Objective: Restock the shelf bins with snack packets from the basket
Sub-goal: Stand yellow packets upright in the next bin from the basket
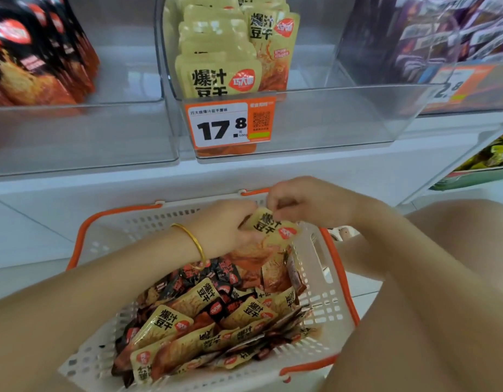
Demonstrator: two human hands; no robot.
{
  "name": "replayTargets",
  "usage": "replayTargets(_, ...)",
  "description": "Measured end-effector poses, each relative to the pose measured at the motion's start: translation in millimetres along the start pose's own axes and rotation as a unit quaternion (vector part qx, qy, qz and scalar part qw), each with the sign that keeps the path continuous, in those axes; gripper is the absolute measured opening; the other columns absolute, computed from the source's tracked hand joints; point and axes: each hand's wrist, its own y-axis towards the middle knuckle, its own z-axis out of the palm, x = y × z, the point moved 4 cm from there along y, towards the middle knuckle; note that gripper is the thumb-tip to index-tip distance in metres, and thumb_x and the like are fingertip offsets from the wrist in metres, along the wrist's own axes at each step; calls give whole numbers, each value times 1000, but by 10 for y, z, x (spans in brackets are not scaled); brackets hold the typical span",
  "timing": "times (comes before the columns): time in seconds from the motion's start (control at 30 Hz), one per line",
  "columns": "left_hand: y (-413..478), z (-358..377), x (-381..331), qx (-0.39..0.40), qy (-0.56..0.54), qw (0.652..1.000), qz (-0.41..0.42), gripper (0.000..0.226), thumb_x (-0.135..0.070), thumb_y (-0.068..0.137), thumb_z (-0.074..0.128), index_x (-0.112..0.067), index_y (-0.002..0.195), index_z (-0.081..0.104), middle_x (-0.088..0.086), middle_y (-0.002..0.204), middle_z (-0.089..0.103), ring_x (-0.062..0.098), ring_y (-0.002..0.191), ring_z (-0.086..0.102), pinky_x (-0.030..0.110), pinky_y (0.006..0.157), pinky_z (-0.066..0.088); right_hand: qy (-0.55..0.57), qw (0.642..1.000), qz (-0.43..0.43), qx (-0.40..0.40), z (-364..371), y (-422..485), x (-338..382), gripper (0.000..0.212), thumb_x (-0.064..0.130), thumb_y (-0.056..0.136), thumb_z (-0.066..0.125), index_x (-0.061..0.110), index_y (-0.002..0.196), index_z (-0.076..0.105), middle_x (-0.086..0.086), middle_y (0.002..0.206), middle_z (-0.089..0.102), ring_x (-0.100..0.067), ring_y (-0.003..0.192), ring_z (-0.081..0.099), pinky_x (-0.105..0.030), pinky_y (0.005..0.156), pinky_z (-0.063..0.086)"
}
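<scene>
Gripping 1 yellow snack packet (272,229), frame centre, with left hand (224,227); pinching its top edge with right hand (301,202). Probably handling light, floppy, slick; favouring sealed edges.

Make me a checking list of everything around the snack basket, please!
Surface: pale tiled floor below the shelf.
Job's things: white basket holds mixed packets, yellow and black; middle bin partly filled with yellow stock; price tag reads 17.8.
Clutter: nothing seen.
Hands: left hand and right hand both pinch one yellow packet above the basket.
Cables: nothing seen.
Surroundings: black-red packets to the left; purple packets to the right.
</scene>
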Motion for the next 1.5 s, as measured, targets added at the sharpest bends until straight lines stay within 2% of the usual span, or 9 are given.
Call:
replayTargets(0.1, 8, -226, -80, -68, -84, 994, -5, 19, -24, 85, 67, -22, 74, 51, -6, 74, 55, 7, 67, 53, 12, 59, 39, 193, 973, 33, -125, -166, -150, 33, 4, 10, 89, 63, 7, 86, 61, 1, 72, 60, -2, 61, 54, -12, 60, 44)
replayTargets(0.2, -25, -538, -152, -125, -200, 972, 15, 7, -15, 84, 68, -16, 91, 65, 0, 90, 71, 14, 84, 67, 34, 79, 54, 385, 910, 52, -144, -189, -288, 10, 23, 24, 85, 67, 10, 101, 60, 1, 86, 71, -15, 81, 69, -26, 68, 56)
replayTargets(0.37, -144, -1096, -351, -229, -280, 929, 82, 8, -13, 88, 63, -21, 87, 60, -15, 69, 65, -8, 59, 58, 10, 53, 43, 425, 889, 1, -170, -370, -326, 278, 33, 9, 71, 67, 5, 104, 64, -10, 94, 71, -19, 80, 69, -27, 65, 58)
replayTargets(0.47, -277, -1440, -375, -327, -194, 919, 104, 17, -34, 89, 58, -23, 102, 58, -17, 85, 65, -8, 78, 57, 5, 70, 41, 463, 851, -14, -248, -932, -356, 400, 14, 9, 75, 69, 9, 88, 64, 0, 72, 72, -13, 63, 68, -28, 60, 59)
replayTargets(0.67, -160, -1656, -125, -352, 215, 907, 81, 59, -46, 92, 32, -6, 130, 52, 17, 136, 49, 34, 128, 41, 40, 110, 23, 218, 897, 132, -362, -1873, 162, 207, 32, -2, 84, 63, 5, 115, 60, -3, 90, 69, -12, 68, 69, -27, 57, 58)
replayTargets(0.83, -29, -1508, 73, -339, 254, 904, 55, 60, -48, 95, 28, -7, 131, 53, 20, 138, 47, 38, 135, 33, 54, 110, 28, 171, 913, 297, -222, -1709, 879, -123, 19, -3, 82, 67, 10, 88, 54, -10, 93, 64, -20, 79, 62, -40, 83, 53)
replayTargets(1.17, -74, -1468, 34, -379, 242, 890, 78, 60, -45, 97, 27, -3, 132, 51, 21, 137, 48, 38, 137, 29, 39, 115, 18, 159, 899, 312, -264, -1672, 1175, -228, 39, 2, 81, 71, -5, 117, 58, -21, 112, 65, -30, 94, 64, -39, 82, 55)
replayTargets(1.33, -60, -1436, 70, -373, 247, 891, 80, 58, -45, 97, 28, -6, 134, 50, 18, 139, 47, 36, 139, 27, 43, 116, 19, 157, 901, 299, -272, -1660, 1049, -116, 26, 5, 79, 74, -2, 92, 52, -22, 113, 62, -33, 104, 63, -40, 85, 54)
replayTargets(1.5, -259, -1389, -103, -444, 232, 860, 95, 42, -35, 97, 38, -12, 126, 57, 8, 137, 51, 33, 130, 38, 50, 107, 25, -3, 892, 286, -351, -1883, 599, 206, 30, 13, 82, 72, 1, 93, 46, -17, 100, 67, -24, 76, 67, -32, 68, 57)
